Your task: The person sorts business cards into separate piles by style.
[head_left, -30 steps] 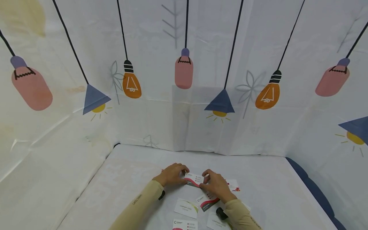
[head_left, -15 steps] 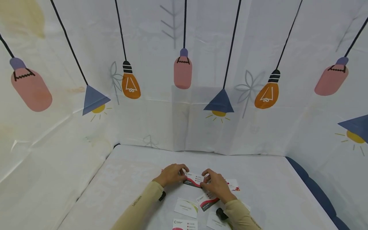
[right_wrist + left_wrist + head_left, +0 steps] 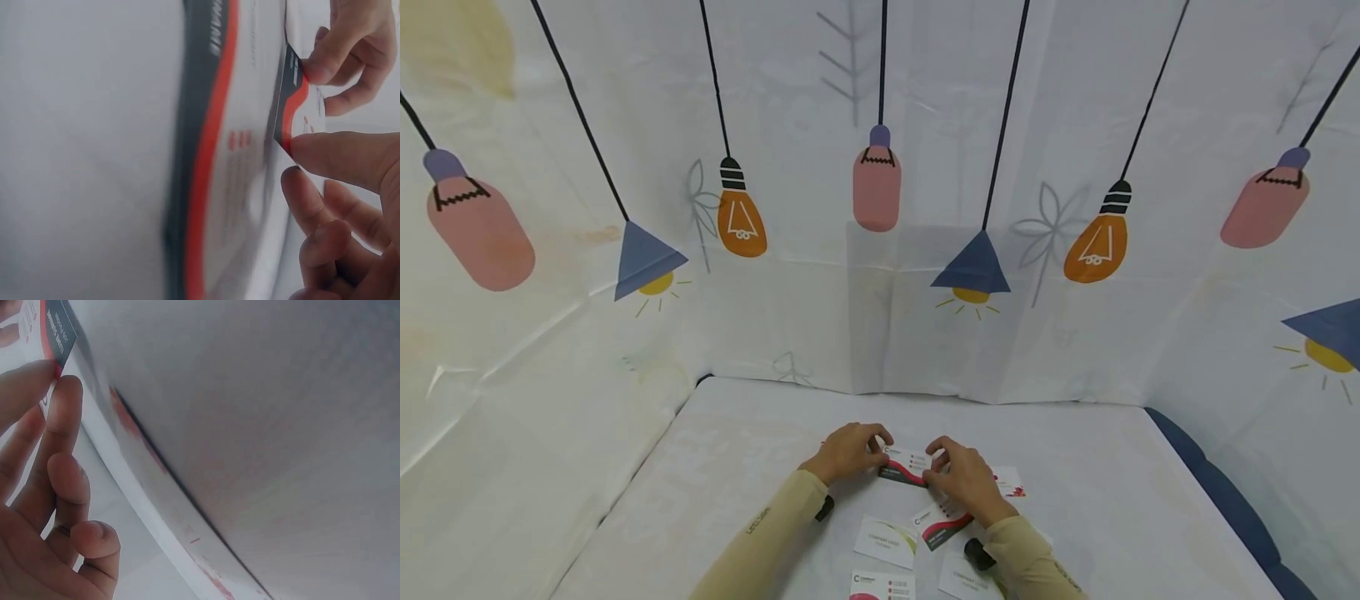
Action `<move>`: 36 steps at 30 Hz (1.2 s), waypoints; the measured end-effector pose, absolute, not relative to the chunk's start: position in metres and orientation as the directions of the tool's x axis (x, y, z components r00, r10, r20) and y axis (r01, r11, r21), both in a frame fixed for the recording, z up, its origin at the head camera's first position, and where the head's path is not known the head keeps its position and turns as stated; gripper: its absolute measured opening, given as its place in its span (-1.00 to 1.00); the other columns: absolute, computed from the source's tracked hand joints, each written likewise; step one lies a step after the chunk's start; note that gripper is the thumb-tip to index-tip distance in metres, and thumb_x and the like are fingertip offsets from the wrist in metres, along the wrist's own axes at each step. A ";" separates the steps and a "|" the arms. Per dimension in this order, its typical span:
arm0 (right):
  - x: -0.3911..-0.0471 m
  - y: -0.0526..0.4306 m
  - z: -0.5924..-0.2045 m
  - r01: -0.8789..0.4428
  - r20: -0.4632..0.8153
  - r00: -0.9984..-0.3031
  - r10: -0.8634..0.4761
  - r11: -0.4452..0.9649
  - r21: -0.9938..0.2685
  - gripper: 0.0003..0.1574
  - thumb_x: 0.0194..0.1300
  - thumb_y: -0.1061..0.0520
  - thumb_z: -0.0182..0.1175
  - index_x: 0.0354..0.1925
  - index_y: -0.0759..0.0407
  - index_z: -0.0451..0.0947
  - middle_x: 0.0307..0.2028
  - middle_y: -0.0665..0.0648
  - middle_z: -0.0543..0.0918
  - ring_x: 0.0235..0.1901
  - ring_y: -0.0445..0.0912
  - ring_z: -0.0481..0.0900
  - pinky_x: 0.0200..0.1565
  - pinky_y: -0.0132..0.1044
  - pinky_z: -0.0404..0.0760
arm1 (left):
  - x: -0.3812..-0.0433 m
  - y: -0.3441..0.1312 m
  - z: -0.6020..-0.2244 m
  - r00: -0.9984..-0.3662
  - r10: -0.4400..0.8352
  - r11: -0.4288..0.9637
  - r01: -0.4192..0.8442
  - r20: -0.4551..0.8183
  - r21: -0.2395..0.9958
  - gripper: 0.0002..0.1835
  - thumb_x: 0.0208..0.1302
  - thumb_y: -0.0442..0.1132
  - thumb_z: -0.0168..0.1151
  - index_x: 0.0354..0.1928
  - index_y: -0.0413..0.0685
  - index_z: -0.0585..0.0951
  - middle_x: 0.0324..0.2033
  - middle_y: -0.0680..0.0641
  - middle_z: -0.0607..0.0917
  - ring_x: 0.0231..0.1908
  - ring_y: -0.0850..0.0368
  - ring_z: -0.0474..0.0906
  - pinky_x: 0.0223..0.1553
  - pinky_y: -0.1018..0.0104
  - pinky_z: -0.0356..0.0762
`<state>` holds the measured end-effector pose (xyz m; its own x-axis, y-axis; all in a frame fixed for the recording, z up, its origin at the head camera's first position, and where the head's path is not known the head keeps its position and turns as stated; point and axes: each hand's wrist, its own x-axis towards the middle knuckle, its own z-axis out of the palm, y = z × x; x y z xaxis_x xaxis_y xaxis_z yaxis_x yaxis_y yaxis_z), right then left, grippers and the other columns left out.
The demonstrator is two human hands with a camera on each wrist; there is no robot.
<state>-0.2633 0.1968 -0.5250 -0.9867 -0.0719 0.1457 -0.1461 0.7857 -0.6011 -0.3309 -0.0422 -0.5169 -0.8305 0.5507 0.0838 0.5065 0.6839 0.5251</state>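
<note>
A business card [image 3: 904,467], white with a red wave and a dark grey band, is held up between both hands. My left hand [image 3: 846,452] pinches its left end between thumb and fingers. At the right end, my right hand [image 3: 967,482] pinches the card the same way. The left wrist view has the card's dark corner [image 3: 61,330] above the left thumb, the other fingers loosely bent. In the right wrist view, both thumbs lie on the printed face. A second card of the same design [image 3: 942,529] lies below the right hand, partly covered by it.
Nearer me lie a white card with a green edge [image 3: 886,542], another white logo card [image 3: 968,579] and a red-waved card [image 3: 883,586] at the frame's bottom. Beyond the right hand is a card with a red print [image 3: 1009,482]. A white sheet covers the table [image 3: 760,417].
Compared with a second ago, the held card has shifted very slightly to the left. Both hands keep their hold and barely move; the cards on the table stay where they were.
</note>
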 end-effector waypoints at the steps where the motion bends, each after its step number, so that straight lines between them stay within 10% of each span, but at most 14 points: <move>1: -0.264 0.197 -0.524 -0.164 0.162 -0.983 -0.083 0.784 -0.599 -0.62 0.15 0.02 0.48 -0.07 -0.04 0.60 -0.41 -0.15 0.65 -0.41 -0.20 0.53 -0.29 -0.17 0.49 | -0.331 -0.042 -0.516 -0.835 0.544 0.682 0.496 0.080 0.538 -0.75 0.27 -0.09 0.43 -0.03 0.16 0.68 -0.39 0.20 0.68 -0.48 0.32 0.52 -0.38 0.33 0.47; 10: -0.277 0.203 -0.513 -0.216 0.201 -0.972 -0.118 0.778 -0.589 -0.64 0.13 0.09 0.48 -0.08 0.00 0.65 -0.43 -0.15 0.67 -0.46 -0.21 0.50 -0.34 -0.20 0.48 | -0.331 -0.039 -0.510 -0.865 0.492 0.650 0.441 0.099 0.619 -0.75 0.27 -0.11 0.40 -0.03 0.10 0.69 -0.42 0.18 0.70 -0.72 0.24 0.55 -0.52 0.32 0.47; 36: -0.283 0.209 -0.518 -0.164 0.100 -0.986 -0.131 0.814 -0.558 -0.63 0.10 0.11 0.50 -0.10 0.04 0.64 -0.42 -0.08 0.66 -0.43 -0.16 0.53 -0.34 -0.17 0.51 | -0.331 -0.021 -0.517 -0.873 0.481 0.765 0.466 0.087 0.445 -0.81 0.21 -0.09 0.45 -0.15 0.14 0.70 -0.47 0.20 0.66 -0.44 0.29 0.45 -0.33 0.32 0.44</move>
